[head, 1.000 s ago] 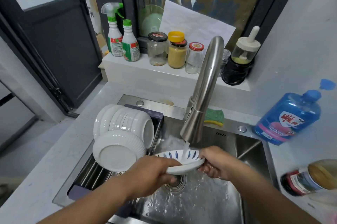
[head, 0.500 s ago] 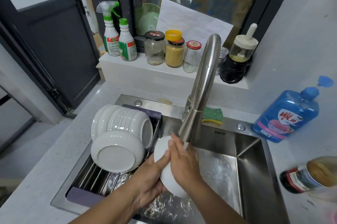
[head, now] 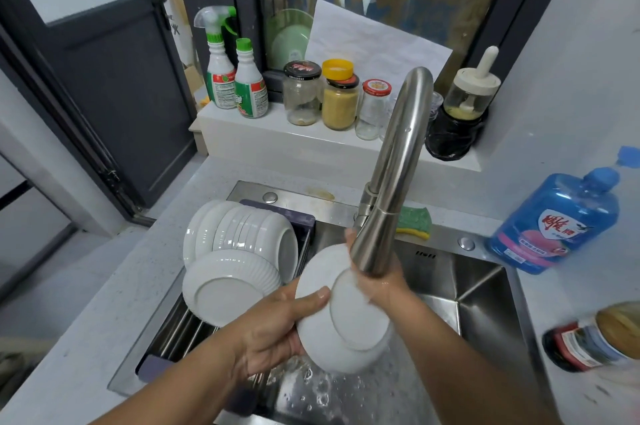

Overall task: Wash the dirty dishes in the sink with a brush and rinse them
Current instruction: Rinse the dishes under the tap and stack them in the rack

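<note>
Left hand: the left rim of the dish is gripped, with the thumb laid across its back and the fingers curled under.
Right hand: it is set against the dish's upper right edge. Its fingers are largely hidden by the spout, so the grip cannot be told.
Dish: a white round piece is held tilted, underside and foot ring turned to the camera, wet, above the sink and just under the faucet.
Edges: a rack with stacked white dishes is seated in the sink's left part, just beside the left hand. A sponge is laid on the back rim behind the faucet.
Open room: wet steel floor is seen to the right of the dish and below it. A blue soap bottle is stood on the counter, well apart to the right.
</note>
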Tool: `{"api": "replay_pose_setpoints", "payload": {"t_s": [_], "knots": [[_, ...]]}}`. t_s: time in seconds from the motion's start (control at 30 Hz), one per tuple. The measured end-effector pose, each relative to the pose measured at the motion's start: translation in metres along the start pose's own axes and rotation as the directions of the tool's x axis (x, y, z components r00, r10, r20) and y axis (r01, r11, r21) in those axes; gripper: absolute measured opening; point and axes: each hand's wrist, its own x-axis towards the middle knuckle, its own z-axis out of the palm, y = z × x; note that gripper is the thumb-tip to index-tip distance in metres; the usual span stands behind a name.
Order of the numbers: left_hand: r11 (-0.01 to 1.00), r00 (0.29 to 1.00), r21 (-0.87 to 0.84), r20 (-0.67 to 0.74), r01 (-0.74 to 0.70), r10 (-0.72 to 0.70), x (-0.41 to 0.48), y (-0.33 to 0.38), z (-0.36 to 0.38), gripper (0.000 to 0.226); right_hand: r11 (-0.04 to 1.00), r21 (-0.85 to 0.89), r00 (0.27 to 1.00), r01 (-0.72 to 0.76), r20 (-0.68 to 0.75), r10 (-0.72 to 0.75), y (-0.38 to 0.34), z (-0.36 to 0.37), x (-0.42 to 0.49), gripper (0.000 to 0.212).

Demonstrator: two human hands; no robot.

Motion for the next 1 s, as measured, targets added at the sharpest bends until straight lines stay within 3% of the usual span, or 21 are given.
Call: {"api": "replay_pose_setpoints", "payload": {"t_s": [0.07,0.1,0.17,0.23,0.33,0.4,0.47,0.63,0.77,0.87,1.0], "knots": [[0.996,1.0,-0.081,-0.008,-0.027,0.027,0.002,-0.002,-0.006,0.042,0.989,0.084,0.992,-0.12,-0.029,0.123,0.011,-0.008,0.016,0.034],[0.99,0.999,-0.138,0.009,-0.038,0.04,0.003,-0.003,-0.01,0.041,0.954,0.231,0.979,-0.191,-0.019,0.201,0.016,-0.01,0.02,0.034],[0.967,0.998,-0.249,0.024,-0.053,0.061,0.005,-0.005,-0.017,0.041,0.822,0.481,0.945,-0.305,0.048,0.323,0.024,-0.011,0.017,0.042],[0.97,0.996,-0.227,-0.025,-0.088,0.084,0.006,-0.003,-0.023,0.04,0.715,0.621,0.937,-0.321,0.099,0.335,0.031,-0.006,0.001,0.041],[0.983,0.977,0.138,-0.161,-0.119,0.141,0.004,0.003,-0.034,0.041,0.638,0.707,0.945,-0.304,0.138,0.297,0.049,0.001,-0.031,0.055],[0.896,0.952,0.435,-0.228,-0.088,0.204,-0.001,0.008,-0.043,0.047,0.631,0.72,0.952,-0.288,0.143,0.271,0.053,0.005,-0.046,0.054],[0.786,0.937,0.616,-0.244,-0.048,0.249,-0.006,0.016,-0.051,0.053,0.628,0.74,0.967,-0.239,0.125,0.221,0.048,0.013,-0.056,0.048],[0.607,0.897,0.789,-0.197,-0.095,0.396,-0.022,0.05,-0.055,0.062,0.804,0.592,0.988,-0.065,0.149,-0.029,0.029,0.021,-0.075,0.041],[0.383,0.828,0.912,-0.098,-0.148,0.553,-0.039,0.073,-0.069,0.061,0.865,0.502,0.982,0.008,0.161,-0.102,0.017,0.031,-0.085,0.034],[0.386,0.783,0.91,-0.126,-0.153,0.609,-0.052,0.072,-0.09,0.066,0.896,0.437,0.984,0.082,0.106,-0.142,0.001,0.05,-0.088,0.031],[0.415,0.731,0.897,-0.18,-0.153,0.658,-0.064,0.062,-0.122,0.072,0.969,0.203,0.983,0.141,0.091,-0.162,-0.011,0.079,-0.086,0.037]]}}
